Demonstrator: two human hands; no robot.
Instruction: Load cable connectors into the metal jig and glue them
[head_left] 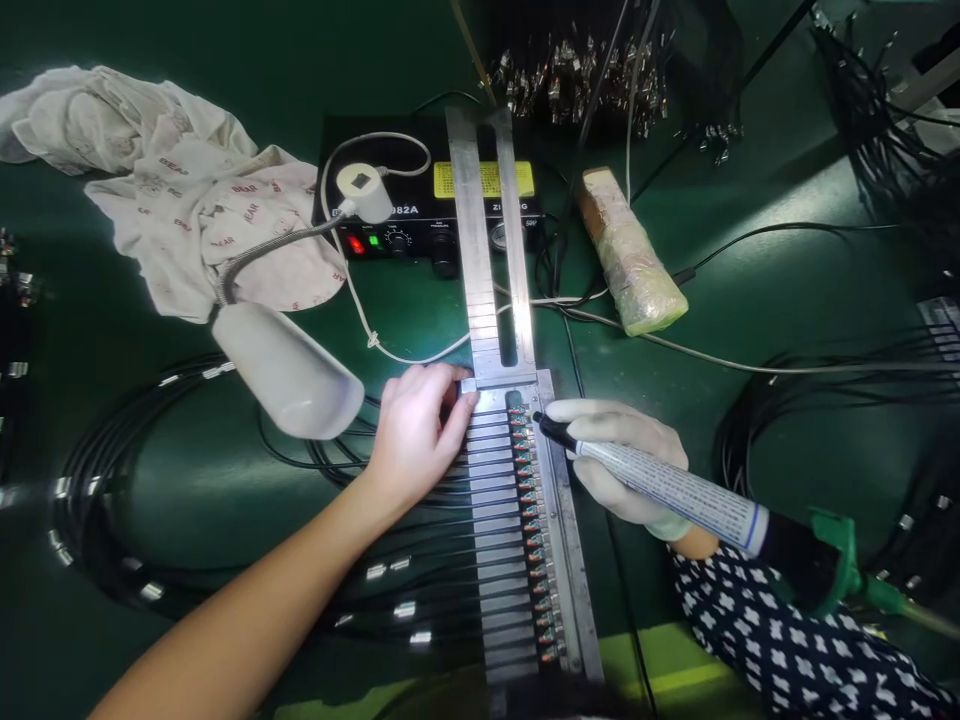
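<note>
A long metal jig [499, 530] runs down the middle, its slotted metal flap [466, 200] folded back at the far end. Black cables lie side by side across the jig, and their small connectors [534, 525] line up in a row along its right part. My bare left hand [412, 430] is closed, thumb and forefinger pinching the jig's upper left edge near the flap. My right hand [630, 465], in a white glove, grips a dispensing syringe [667, 487] with a printed label and green hose adapter. The syringe's black tip is over the top connectors.
Behind the flap sits a black dispenser box [420, 230] with lit switches. A white lamp [289, 370] on a bendy neck and a crumpled cloth [225, 210] are at left. A wrapped block [634, 250] lies at right. Coiled black cables [90, 490] lie at the left.
</note>
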